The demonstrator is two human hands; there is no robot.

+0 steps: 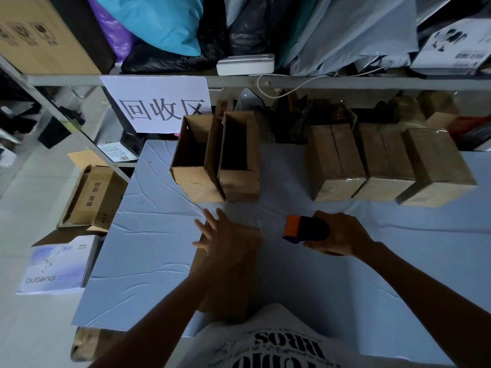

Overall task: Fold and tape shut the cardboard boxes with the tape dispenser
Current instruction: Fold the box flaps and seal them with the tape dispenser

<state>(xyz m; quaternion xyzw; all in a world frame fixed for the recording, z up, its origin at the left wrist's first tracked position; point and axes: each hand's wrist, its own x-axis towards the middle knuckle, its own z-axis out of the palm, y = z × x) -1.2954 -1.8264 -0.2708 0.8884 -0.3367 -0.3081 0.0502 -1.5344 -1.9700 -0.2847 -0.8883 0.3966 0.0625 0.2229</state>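
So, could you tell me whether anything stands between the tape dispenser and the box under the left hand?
Nothing visible does. The dispenser, held in the right hand, is just right of the box, with only cloth between. The left hand lies open on the box's top.

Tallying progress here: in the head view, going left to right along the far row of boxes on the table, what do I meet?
Left open box → second open box → first closed box → middle closed box → rightmost closed box.
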